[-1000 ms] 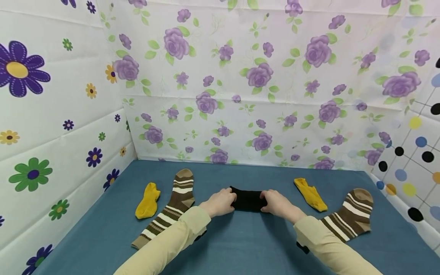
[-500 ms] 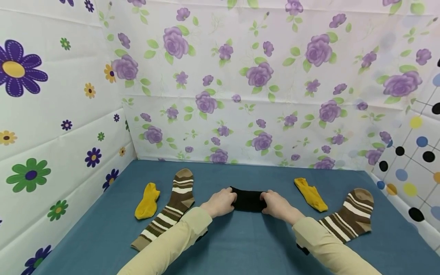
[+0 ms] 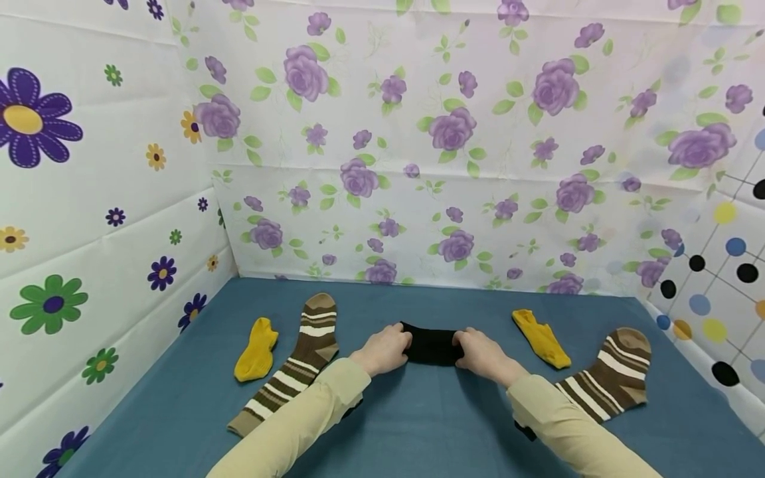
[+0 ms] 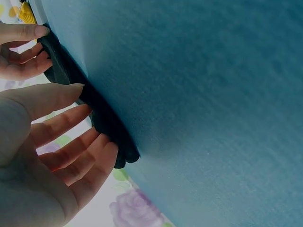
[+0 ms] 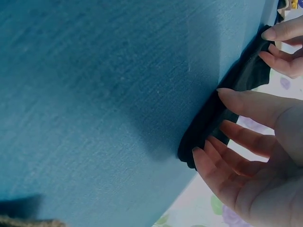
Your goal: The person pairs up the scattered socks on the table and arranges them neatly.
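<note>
Across the middle of the blue cloth lies a black sock [image 3: 431, 346], stretched sideways into a short flat band. My left hand [image 3: 382, 350] pinches its left end, and my right hand [image 3: 485, 358] pinches the right end. In the left wrist view, the thumb meets the near edge of the black sock [image 4: 106, 118] while the fingertips lie along its far side. The right wrist view has the same hold on the black sock [image 5: 208, 118], close over the cloth. The ends between the fingers are partly hidden.
To the left lie a yellow sock [image 3: 257, 350] and a long brown striped sock [image 3: 299, 355]. Another yellow sock [image 3: 540, 338] and a striped sock [image 3: 618, 372] lie at the right, the latter partly behind my right sleeve. A flowered sheet [image 3: 412, 219] closes off the back.
Both hands keep their hold on the black sock and stay almost in place; the sock has risen very slightly in the head view.
</note>
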A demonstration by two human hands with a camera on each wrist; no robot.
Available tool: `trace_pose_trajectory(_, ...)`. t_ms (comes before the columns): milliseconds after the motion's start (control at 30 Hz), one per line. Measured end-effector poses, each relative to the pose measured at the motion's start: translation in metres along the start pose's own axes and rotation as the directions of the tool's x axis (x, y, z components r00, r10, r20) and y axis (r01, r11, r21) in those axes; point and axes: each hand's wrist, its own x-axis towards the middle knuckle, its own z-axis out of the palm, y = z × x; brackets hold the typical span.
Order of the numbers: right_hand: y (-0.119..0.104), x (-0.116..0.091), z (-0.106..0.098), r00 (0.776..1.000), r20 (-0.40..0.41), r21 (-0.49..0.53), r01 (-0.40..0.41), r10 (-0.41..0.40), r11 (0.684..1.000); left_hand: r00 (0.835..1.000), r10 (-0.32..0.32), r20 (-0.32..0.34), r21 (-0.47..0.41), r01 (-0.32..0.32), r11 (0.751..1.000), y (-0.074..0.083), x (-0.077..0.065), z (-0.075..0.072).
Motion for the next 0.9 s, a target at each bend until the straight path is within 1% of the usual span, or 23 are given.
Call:
trace_pose_trajectory(200, 0.003, 0.005, 0.001, 1.000, -0.009, 0.001, -0.009, 0.009, 1.000, 1.000, -0.027, 0.003, 0.005, 0.027, 1.000, -0.001, 0.004, 0.000)
trace_pose_trajectory(500, 0.009, 0.013, 0.000, 0.999, -0.008, 0.004, -0.032, 0.032, 0.999, 0.999, -0.049, -0.020, -0.006, 0.049, 0.999, -0.002, 0.012, 0.001)
trace_pose_trajectory(700, 0.011, 0.016, 0.001, 0.998, -0.019, 0.014, -0.057, 0.057, 0.998, 0.998, -0.065, -0.012, -0.013, 0.065, 0.998, -0.003, 0.016, 0.002)
trace_pose_trajectory(900, 0.012, 0.021, 0.002, 0.997, -0.024, 0.028, -0.068, 0.069, 0.997, 0.996, -0.087, -0.026, 0.004, 0.087, 0.996, -0.006, 0.021, 0.006)
